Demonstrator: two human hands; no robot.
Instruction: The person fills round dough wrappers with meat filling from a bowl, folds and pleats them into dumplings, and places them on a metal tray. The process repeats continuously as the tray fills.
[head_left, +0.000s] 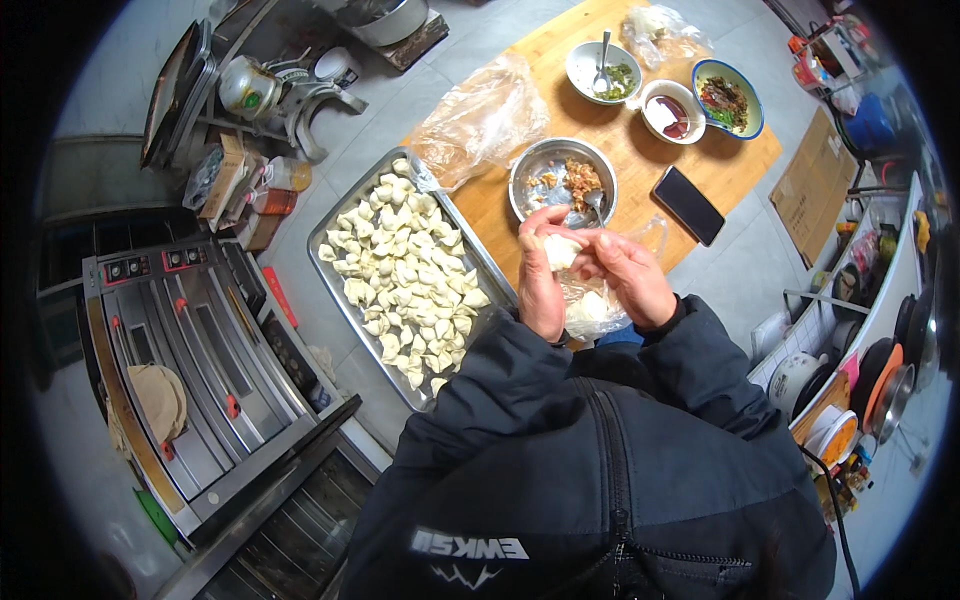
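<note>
Between my fingertips is a pale dough dumpling (561, 252), partly covered by them. My left hand (541, 281) grips its left side, and my right hand (626, 274) pinches its right edge. Just beyond my hands sits a steel bowl (534, 172) of minced filling (582, 181) with a spoon (595, 201) in it. Under my hands, a clear plastic bag (611, 319) holds pale dough wrappers (589, 307). To the left, many folded dumplings (409, 277) cover a metal tray (480, 262).
On the wooden table (491, 202) are a crumpled plastic bag (487, 112), a phone (688, 205), a bowl of chopped greens (585, 67), a bowl of dark liquid (667, 112) and a bowl of seasonings (726, 101). A metal oven (202, 352) stands left; shelves (825, 322) stand right.
</note>
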